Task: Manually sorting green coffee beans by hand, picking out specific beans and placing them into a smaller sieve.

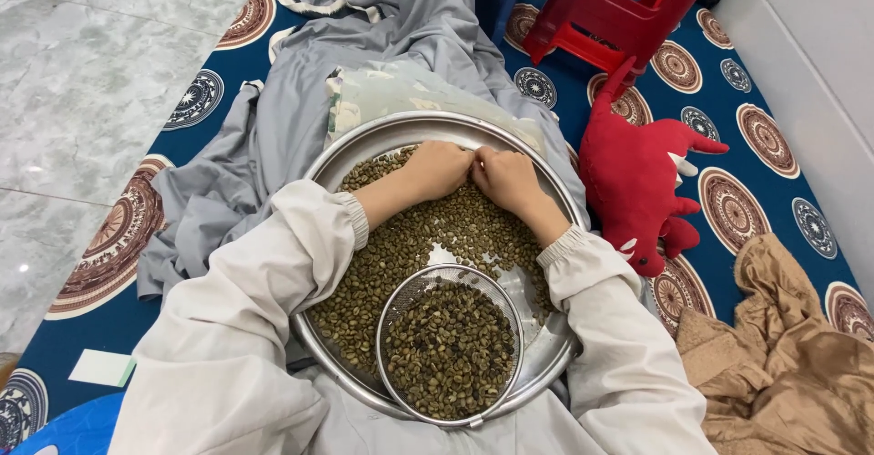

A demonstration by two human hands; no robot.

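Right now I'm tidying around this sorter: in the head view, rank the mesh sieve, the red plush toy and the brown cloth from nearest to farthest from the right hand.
From the right hand:
1. Red plush toy, just to its right, on the patterned mat.
2. Mesh sieve, below it, in the round tray's near part.
3. Brown cloth, far lower right, on the mat.

Bright, even indoor light — soft shadows, mild glare on the marble floor [82,72]; sharp throughout, edges slightly bowed.
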